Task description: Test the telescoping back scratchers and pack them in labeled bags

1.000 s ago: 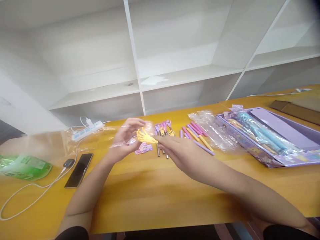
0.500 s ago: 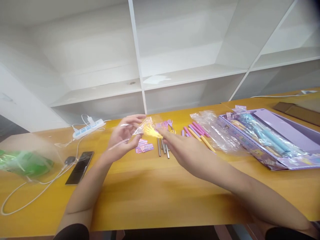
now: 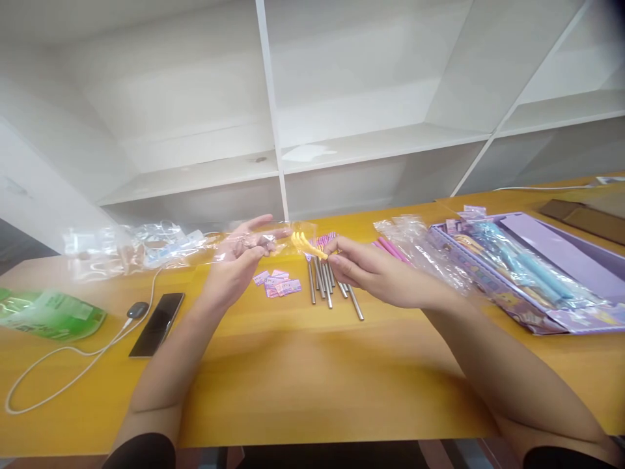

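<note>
My left hand holds a long clear plastic bag between thumb and fingers, its index finger stretched out. The bag trails off to the left and its other end reaches toward the yellow claw. My right hand pinches a yellow back scratcher close to its claw-shaped head, which points left against the bag's end. Below lie several metal rods with pink and purple claw heads behind them. Small purple printed cards rest left of the rods.
Pink handles and empty clear bags lie beyond my right hand. A purple box with bagged items stands at right. On the left are a phone, a dark mouse-like object, a white cable and a green package.
The bag has swung out to the left of my left hand, over the power strip. My right hand has shifted slightly right with the yellow claw, and more rods show below.
</note>
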`<act>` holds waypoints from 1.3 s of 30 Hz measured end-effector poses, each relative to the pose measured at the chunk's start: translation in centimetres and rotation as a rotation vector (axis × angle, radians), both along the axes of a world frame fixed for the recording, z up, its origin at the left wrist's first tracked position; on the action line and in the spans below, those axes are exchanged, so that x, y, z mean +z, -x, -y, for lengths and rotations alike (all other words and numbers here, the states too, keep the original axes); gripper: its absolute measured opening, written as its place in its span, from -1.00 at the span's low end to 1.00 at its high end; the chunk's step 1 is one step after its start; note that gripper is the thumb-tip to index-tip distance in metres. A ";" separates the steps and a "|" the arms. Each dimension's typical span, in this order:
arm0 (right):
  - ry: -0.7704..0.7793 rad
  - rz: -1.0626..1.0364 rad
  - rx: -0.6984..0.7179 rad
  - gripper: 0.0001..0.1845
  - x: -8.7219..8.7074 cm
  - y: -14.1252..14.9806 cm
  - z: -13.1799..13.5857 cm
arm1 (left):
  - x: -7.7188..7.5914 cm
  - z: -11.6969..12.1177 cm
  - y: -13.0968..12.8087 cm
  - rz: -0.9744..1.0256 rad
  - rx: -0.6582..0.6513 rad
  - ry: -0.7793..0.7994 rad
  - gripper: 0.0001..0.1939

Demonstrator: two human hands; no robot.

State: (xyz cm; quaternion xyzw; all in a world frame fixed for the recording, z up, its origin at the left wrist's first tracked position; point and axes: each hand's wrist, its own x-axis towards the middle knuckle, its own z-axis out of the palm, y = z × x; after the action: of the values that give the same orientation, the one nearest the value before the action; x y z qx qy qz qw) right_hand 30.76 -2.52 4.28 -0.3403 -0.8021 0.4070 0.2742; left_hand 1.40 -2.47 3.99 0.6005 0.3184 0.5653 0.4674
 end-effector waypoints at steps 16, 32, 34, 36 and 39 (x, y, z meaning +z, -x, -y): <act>0.099 -0.075 0.084 -0.46 -0.5 -0.1 -1.6 | 0.4 0.5 -0.3 0.137 -0.076 0.187 -0.71; 0.046 -0.014 0.121 -0.44 0.2 -0.2 -1.2 | 0.6 1.4 -1.6 0.055 -0.032 0.163 -0.70; 0.046 -0.003 0.113 -0.46 0.2 -0.1 -1.2 | 0.4 1.5 -1.6 0.034 -0.035 0.162 -0.69; 0.059 0.014 0.114 -0.49 0.2 -0.1 -1.2 | 0.1 1.5 -1.6 0.004 -0.064 0.169 -0.67; 0.082 0.029 0.128 -0.53 -0.1 -0.1 -1.3 | -0.1 1.3 -1.5 -0.033 -0.136 0.173 -0.65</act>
State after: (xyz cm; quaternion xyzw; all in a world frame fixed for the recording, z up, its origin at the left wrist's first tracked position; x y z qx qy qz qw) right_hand 30.83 -1.25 4.16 -0.3050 -0.8088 0.4513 0.2217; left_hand 2.88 -3.80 3.94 0.5874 0.3322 0.4928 0.5493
